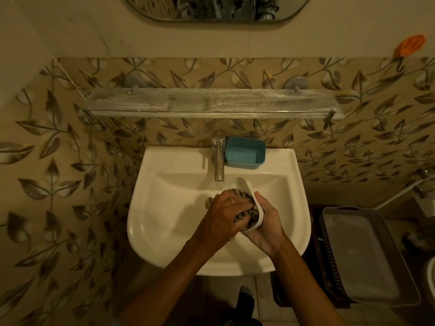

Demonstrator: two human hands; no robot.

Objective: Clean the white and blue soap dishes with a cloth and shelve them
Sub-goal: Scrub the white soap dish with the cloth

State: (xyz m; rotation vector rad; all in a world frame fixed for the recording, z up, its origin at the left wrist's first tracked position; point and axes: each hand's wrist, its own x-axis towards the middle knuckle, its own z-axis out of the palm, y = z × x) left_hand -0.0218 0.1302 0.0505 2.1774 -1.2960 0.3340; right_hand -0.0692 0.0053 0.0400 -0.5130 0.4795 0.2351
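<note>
— Hands first: what are they doing?

— Right hand [263,222] is wrapped around the white soap dish [253,203], tilted on its side above the basin of the sink [146,222]. Left hand [223,212] is closed on a striped cloth [237,194], pressing it into the dish's hollow.

— And the blue soap dish [244,152]?

— Sitting upright on the sink's back ledge, just right of the tap [219,156], well apart from both hands.

— The shelf [211,103]?

— Mounted on the leaf-patterned wall above the tap, under the mirror [216,8]. A grey tray [367,255] rests on a dark basket to the right of the sink.
</note>
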